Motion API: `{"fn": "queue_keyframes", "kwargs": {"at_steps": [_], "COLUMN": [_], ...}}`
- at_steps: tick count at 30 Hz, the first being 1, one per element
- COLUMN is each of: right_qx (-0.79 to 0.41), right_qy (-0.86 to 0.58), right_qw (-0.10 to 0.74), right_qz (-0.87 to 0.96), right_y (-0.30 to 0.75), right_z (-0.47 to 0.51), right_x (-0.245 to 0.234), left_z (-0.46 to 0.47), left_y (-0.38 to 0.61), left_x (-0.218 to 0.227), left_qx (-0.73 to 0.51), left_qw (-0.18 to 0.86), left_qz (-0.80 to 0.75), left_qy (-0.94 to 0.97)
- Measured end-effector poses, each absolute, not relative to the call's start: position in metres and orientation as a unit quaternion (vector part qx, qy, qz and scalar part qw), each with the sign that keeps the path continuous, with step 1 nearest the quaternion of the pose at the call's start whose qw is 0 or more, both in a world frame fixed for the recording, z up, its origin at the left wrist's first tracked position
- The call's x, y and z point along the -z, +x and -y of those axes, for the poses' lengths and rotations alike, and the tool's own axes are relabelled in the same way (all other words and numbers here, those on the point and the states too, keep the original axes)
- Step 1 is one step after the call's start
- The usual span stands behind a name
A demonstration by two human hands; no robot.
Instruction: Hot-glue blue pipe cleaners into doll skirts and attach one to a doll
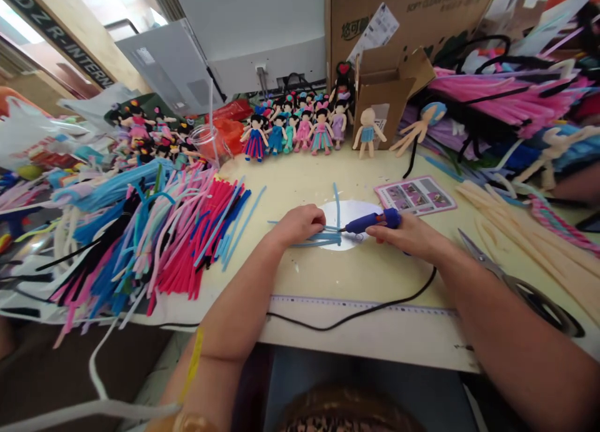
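The light-blue strips (323,237) lie side by side across a white disc (359,207), directly under and just beside the left hand (302,224). That grip is curled, fingers bent over the strips; whether it pinches one, I cannot tell. One more strip runs away from the person across the disc. The right hand (400,235) is closed around a blue glue gun (368,222), its nozzle pointing left at the strips' right ends; whether it touches them is too small to tell.

Yellowish bench (328,276) top shows between the disc and the ruler (300,301) along the near edge. The gun's black cable (328,327) loops from below the right wrist over the ruler and past the left forearm.

On the left, a thick heap of coloured strips (182,251) bounds the working room. To the right, scissors (487,260) lie beside the right forearm, with beige strips (529,232) beyond. A picture card (415,194) lies behind the right hand. Small dolls (302,132) and a cardboard box (382,100) line the back.
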State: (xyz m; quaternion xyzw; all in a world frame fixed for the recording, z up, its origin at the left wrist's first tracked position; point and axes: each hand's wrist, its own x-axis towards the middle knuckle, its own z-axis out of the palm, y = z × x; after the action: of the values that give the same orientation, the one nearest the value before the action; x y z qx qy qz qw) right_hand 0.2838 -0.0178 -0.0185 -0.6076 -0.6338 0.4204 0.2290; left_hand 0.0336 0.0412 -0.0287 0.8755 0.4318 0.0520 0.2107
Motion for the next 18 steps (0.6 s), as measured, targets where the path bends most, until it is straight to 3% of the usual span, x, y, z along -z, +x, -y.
{"fn": "queue_keyframes", "kwargs": {"at_steps": [18], "right_qx": [-0.392], "right_qy": [-0.618], "right_qw": [0.236], "right_qz": [0.639], "right_y": [0.2814], "right_z": [0.0169], "right_x": [0.0245], "left_z": [-0.0394], "left_y": [0.0374], "left_x": [0.0347], "left_qx": [-0.081], "left_qw": [0.205], "left_qz": [-0.438], "left_qy": [0.872]}}
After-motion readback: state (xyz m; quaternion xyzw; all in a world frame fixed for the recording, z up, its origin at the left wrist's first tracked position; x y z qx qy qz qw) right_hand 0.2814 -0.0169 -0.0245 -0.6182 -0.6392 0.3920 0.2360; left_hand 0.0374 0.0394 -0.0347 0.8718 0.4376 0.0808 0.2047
